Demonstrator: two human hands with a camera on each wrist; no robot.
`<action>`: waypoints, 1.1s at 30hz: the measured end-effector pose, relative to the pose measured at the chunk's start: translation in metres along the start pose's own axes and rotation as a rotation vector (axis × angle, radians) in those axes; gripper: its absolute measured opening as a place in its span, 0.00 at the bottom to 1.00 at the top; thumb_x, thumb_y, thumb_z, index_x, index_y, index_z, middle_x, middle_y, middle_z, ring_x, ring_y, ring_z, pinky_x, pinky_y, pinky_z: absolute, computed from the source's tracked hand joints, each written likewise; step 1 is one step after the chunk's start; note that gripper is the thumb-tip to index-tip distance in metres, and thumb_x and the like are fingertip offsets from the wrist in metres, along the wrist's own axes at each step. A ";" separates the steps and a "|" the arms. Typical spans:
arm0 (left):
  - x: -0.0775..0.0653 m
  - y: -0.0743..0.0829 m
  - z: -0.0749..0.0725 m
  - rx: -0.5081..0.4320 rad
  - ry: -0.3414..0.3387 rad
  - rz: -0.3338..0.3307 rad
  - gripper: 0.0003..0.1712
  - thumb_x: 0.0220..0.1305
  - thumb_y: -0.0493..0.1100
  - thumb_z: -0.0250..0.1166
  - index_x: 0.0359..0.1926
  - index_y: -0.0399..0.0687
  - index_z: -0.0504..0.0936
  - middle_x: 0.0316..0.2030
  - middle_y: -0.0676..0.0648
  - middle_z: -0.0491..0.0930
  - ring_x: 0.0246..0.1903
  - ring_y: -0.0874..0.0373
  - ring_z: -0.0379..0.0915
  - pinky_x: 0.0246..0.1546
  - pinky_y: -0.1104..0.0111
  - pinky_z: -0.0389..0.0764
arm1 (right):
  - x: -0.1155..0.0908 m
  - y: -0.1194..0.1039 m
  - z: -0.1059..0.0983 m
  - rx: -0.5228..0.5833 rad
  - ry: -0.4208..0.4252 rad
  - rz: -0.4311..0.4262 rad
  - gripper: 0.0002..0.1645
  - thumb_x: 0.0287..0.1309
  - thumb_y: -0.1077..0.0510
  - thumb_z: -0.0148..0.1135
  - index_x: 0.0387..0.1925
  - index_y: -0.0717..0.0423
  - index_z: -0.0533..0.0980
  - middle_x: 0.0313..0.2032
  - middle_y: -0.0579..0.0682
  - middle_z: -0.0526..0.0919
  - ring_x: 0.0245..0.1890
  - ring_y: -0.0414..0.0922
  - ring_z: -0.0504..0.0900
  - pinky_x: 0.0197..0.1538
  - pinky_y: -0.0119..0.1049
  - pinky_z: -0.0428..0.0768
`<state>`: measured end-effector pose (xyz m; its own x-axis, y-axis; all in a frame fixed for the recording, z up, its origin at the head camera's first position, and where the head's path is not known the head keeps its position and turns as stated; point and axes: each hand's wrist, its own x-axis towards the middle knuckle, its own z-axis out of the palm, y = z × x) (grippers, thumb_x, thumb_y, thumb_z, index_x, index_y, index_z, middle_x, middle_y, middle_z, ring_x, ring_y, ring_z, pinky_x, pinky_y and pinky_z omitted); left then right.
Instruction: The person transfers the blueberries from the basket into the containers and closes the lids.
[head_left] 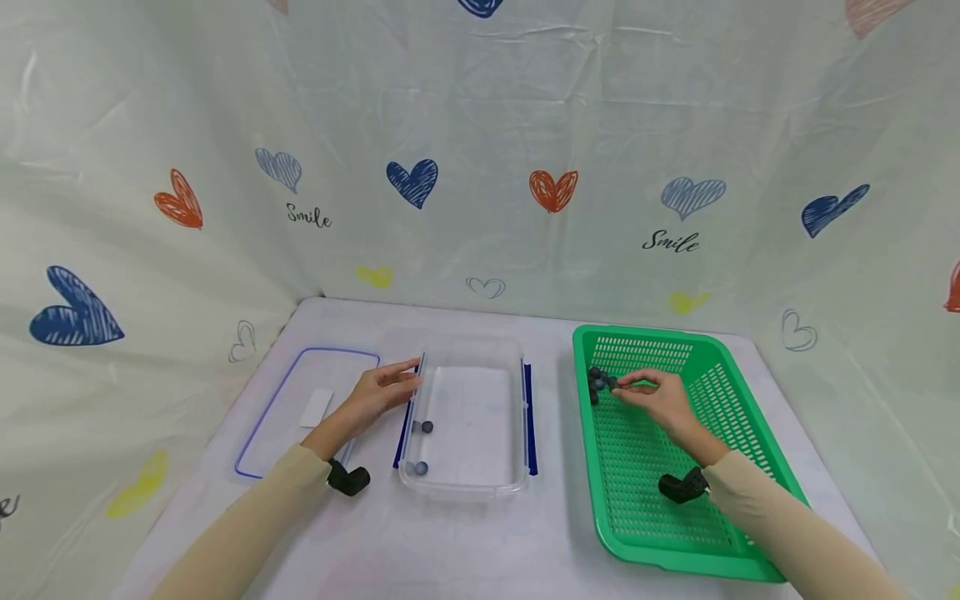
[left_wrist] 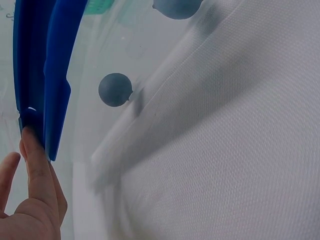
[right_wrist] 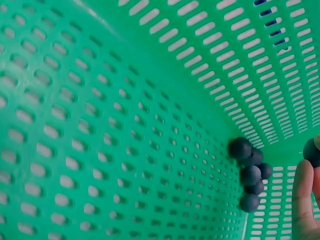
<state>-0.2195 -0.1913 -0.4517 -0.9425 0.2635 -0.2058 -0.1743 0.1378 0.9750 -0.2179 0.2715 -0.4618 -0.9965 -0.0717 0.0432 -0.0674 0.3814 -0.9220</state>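
Observation:
My right hand [head_left: 660, 402] is over the left side of the green basket [head_left: 611, 533], pinching a dark blueberry [right_wrist: 311, 154] between thumb and fingertips. Several more blueberries [right_wrist: 251, 175] lie clustered in the basket beside that hand. At the left rim of the clear plastic box [head_left: 461, 490], my left hand [head_left: 377, 390] has its fingers fairly straight. In the left wrist view those fingers [left_wrist: 39, 170] touch the blue side latch [left_wrist: 57, 80]. Two blueberries show inside the box near its left wall, one nearer [head_left: 422, 468] and one farther [head_left: 427, 427].
To the left of the box lies a clear lid with a blue edge [head_left: 281, 400], with a white rectangle [head_left: 317, 408] on it. A second blue latch [head_left: 531, 421] hangs on the box's right side. Behind the white-covered table [head_left: 480, 550] hangs a heart-printed curtain [head_left: 480, 225].

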 end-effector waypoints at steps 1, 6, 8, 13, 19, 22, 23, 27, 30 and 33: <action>0.000 0.000 0.000 -0.004 -0.002 -0.001 0.32 0.61 0.43 0.62 0.66 0.45 0.64 0.52 0.39 0.69 0.52 0.51 0.69 0.51 0.68 0.73 | 0.000 -0.001 -0.001 0.001 -0.002 -0.002 0.23 0.48 0.56 0.70 0.41 0.70 0.77 0.43 0.66 0.78 0.34 0.39 0.82 0.43 0.48 0.80; -0.001 0.001 0.000 -0.014 -0.005 -0.012 0.33 0.61 0.43 0.62 0.66 0.45 0.64 0.53 0.39 0.68 0.52 0.52 0.69 0.51 0.68 0.73 | 0.000 -0.003 -0.008 -0.003 -0.013 -0.012 0.23 0.49 0.56 0.69 0.42 0.71 0.77 0.43 0.66 0.78 0.35 0.39 0.82 0.42 0.49 0.80; -0.001 0.001 0.000 -0.012 -0.003 -0.011 0.33 0.61 0.43 0.62 0.66 0.45 0.64 0.53 0.39 0.69 0.53 0.51 0.69 0.51 0.68 0.73 | 0.000 -0.005 -0.011 -0.019 -0.024 -0.029 0.23 0.49 0.56 0.69 0.41 0.70 0.77 0.42 0.65 0.79 0.35 0.39 0.82 0.41 0.49 0.80; -0.001 0.002 0.000 -0.009 0.002 -0.004 0.32 0.61 0.42 0.62 0.65 0.45 0.64 0.52 0.39 0.70 0.54 0.49 0.68 0.51 0.68 0.73 | 0.000 -0.012 -0.018 -0.018 -0.063 -0.099 0.20 0.50 0.56 0.68 0.40 0.68 0.77 0.39 0.63 0.80 0.35 0.41 0.81 0.41 0.48 0.80; 0.002 -0.002 -0.001 -0.007 0.005 -0.009 0.32 0.62 0.41 0.61 0.66 0.45 0.63 0.52 0.39 0.70 0.51 0.54 0.70 0.51 0.69 0.73 | -0.007 -0.040 -0.020 -0.006 -0.095 -0.137 0.17 0.51 0.63 0.66 0.40 0.72 0.76 0.39 0.68 0.78 0.34 0.45 0.82 0.38 0.43 0.82; 0.010 -0.013 -0.004 -0.008 0.010 -0.011 0.32 0.62 0.43 0.62 0.66 0.47 0.64 0.52 0.39 0.70 0.54 0.49 0.68 0.51 0.69 0.73 | -0.004 -0.038 -0.023 0.008 -0.103 -0.160 0.16 0.50 0.63 0.67 0.39 0.71 0.76 0.38 0.66 0.78 0.34 0.45 0.82 0.38 0.43 0.81; 0.012 -0.016 -0.005 -0.009 0.013 -0.010 0.32 0.61 0.43 0.62 0.65 0.47 0.64 0.52 0.39 0.70 0.54 0.48 0.68 0.51 0.69 0.73 | -0.002 -0.036 -0.023 0.017 -0.104 -0.167 0.16 0.50 0.63 0.67 0.39 0.71 0.76 0.38 0.66 0.78 0.34 0.45 0.82 0.38 0.42 0.82; 0.017 -0.022 -0.007 -0.014 0.021 0.002 0.34 0.59 0.47 0.64 0.65 0.49 0.65 0.52 0.40 0.71 0.55 0.46 0.67 0.50 0.69 0.74 | 0.001 -0.036 -0.024 0.030 -0.100 -0.184 0.18 0.50 0.61 0.68 0.40 0.70 0.76 0.39 0.63 0.78 0.35 0.43 0.82 0.38 0.39 0.82; 0.017 -0.022 -0.006 -0.013 0.027 0.012 0.36 0.57 0.49 0.65 0.65 0.49 0.65 0.51 0.40 0.71 0.55 0.45 0.67 0.50 0.69 0.74 | 0.001 -0.041 -0.023 0.044 -0.099 -0.174 0.19 0.49 0.59 0.69 0.40 0.69 0.76 0.40 0.62 0.78 0.36 0.44 0.81 0.38 0.40 0.81; 0.017 -0.022 -0.006 -0.018 0.034 0.009 0.36 0.56 0.50 0.66 0.65 0.49 0.66 0.51 0.40 0.72 0.55 0.46 0.68 0.50 0.69 0.74 | 0.000 -0.046 -0.022 0.059 -0.108 -0.152 0.20 0.48 0.59 0.69 0.40 0.69 0.76 0.40 0.62 0.78 0.36 0.44 0.81 0.39 0.39 0.81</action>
<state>-0.2330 -0.1954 -0.4764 -0.9530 0.2321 -0.1946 -0.1709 0.1184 0.9781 -0.2157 0.2738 -0.4112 -0.9637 -0.2242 0.1452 -0.2107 0.3041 -0.9291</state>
